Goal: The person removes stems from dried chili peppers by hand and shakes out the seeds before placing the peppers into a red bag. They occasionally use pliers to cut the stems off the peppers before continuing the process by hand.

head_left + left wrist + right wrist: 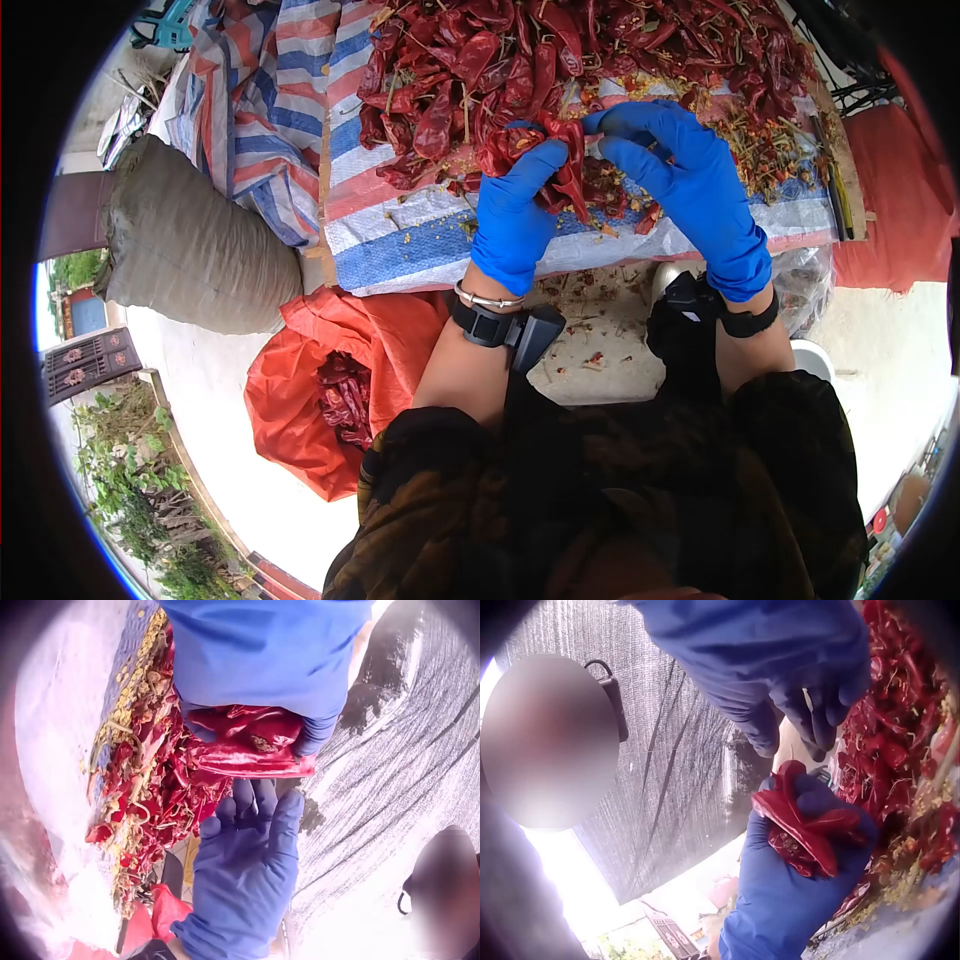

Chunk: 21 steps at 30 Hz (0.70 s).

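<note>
Lying across the whole upper head view: a striped woven tarp (420, 235), blue, white and red, covering the counter, its near edge ending just above the wrists. Sitting left of it, only in the head view: a bulging grey sack (180, 250), and below that an orange plastic bag (300, 400) gaping open with more dried chillies inside. Stretching overhead in both wrist views, unseen from the head: dark shade netting (675, 765), coarse and mesh-like.

Spreading over the tarp's far half: a heap of dried red chillies (560, 60), wrinkled and glossy, with loose seeds and stem bits scattered toward the right edge. Leaving a bare strip of tarp between heap and near edge.

Gripping a bunch of chillies (545, 165) in curled fingers, near the middle of the tarp just in front of the heap: the left hand (515, 215), in a blue rubber glove. Showing seeds inside a split pod, in the right wrist view only.

Hovering just beside the bunch: the right hand (690, 175), also gloved, fingers bent, fingertips pinching together, though whether on a stem is impossible to tell
</note>
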Each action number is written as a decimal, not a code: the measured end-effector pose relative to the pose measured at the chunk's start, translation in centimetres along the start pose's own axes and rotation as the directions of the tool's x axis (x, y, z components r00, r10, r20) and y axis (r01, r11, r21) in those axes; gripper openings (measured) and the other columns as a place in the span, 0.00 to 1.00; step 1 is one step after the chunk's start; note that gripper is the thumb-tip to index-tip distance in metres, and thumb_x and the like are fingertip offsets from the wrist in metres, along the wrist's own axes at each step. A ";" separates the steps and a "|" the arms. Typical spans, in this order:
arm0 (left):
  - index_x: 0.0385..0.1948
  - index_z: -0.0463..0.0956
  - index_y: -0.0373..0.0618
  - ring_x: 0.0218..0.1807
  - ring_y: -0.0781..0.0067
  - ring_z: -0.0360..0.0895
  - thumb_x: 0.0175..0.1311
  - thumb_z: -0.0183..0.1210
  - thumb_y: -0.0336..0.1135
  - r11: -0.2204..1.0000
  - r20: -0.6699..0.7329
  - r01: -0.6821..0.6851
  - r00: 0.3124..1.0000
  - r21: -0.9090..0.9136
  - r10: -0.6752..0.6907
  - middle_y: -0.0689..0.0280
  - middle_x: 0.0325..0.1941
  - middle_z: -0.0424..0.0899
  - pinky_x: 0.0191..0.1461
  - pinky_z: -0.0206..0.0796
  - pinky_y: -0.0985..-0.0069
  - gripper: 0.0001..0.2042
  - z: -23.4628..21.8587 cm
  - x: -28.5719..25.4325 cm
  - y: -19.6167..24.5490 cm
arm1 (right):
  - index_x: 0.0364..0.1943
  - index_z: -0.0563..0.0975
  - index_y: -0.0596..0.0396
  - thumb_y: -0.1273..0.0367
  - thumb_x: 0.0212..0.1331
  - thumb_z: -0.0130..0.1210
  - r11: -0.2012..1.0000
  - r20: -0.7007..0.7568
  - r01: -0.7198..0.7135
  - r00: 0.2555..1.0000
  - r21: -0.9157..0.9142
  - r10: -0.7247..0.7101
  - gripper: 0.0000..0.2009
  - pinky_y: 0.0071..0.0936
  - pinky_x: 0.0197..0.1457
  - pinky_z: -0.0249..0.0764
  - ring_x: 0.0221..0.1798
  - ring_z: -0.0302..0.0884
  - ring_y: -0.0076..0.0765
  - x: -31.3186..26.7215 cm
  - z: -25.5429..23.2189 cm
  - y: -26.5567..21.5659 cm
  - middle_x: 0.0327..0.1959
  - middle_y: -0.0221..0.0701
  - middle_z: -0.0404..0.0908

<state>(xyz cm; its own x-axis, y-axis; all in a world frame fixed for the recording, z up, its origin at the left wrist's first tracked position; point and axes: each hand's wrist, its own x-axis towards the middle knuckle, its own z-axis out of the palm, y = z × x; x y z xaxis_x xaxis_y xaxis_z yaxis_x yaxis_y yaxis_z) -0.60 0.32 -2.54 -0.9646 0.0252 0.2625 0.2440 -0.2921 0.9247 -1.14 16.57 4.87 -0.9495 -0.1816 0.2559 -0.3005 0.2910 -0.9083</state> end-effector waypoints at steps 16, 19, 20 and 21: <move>0.35 0.71 0.39 0.35 0.79 0.75 0.41 0.66 0.25 0.907 0.064 0.391 0.912 0.158 -0.404 0.64 0.34 0.79 0.40 0.69 0.81 0.17 2.5 1.0 2.0 | 0.38 0.76 0.60 0.76 0.50 0.54 0.889 0.088 -0.207 0.978 0.408 0.188 0.09 0.18 0.41 0.69 0.36 0.73 0.22 0.7 -0.3 3.7 0.35 0.31 0.78; 0.35 0.71 0.39 0.35 0.79 0.76 0.41 0.67 0.25 0.942 0.038 0.330 0.942 0.057 -0.332 0.64 0.34 0.80 0.41 0.69 0.81 0.18 2.6 0.5 1.7 | 0.41 0.75 0.59 0.82 0.47 0.53 0.855 0.145 -0.225 0.974 0.467 0.177 0.14 0.17 0.43 0.68 0.39 0.73 0.22 -0.1 0.2 5.2 0.39 0.31 0.77; 0.35 0.71 0.39 0.35 0.79 0.76 0.41 0.67 0.25 0.942 0.046 0.331 0.942 0.058 -0.334 0.64 0.34 0.80 0.41 0.69 0.81 0.18 2.5 0.4 1.4 | 0.42 0.74 0.58 0.85 0.45 0.53 0.938 0.150 -0.093 0.988 0.333 0.045 0.17 0.17 0.43 0.67 0.39 0.73 0.22 -0.2 0.3 5.8 0.41 0.31 0.76; 0.35 0.71 0.39 0.35 0.79 0.76 0.41 0.68 0.26 0.956 0.024 0.290 0.956 0.041 -0.291 0.64 0.34 0.80 0.41 0.69 0.81 0.18 2.4 0.2 1.2 | 0.42 0.74 0.58 0.85 0.45 0.53 0.939 0.143 -0.093 0.989 0.333 0.047 0.17 0.17 0.43 0.67 0.39 0.73 0.22 -0.4 0.4 5.8 0.41 0.31 0.76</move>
<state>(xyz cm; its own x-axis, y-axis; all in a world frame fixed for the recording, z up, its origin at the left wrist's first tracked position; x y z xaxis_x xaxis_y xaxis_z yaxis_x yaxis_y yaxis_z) -0.29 2.26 -0.72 -0.9911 0.1325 -0.0112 -0.0422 -0.2332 0.9715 -2.51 17.97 -0.62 -0.9397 -0.3005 0.1632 -0.1641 -0.0224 -0.9862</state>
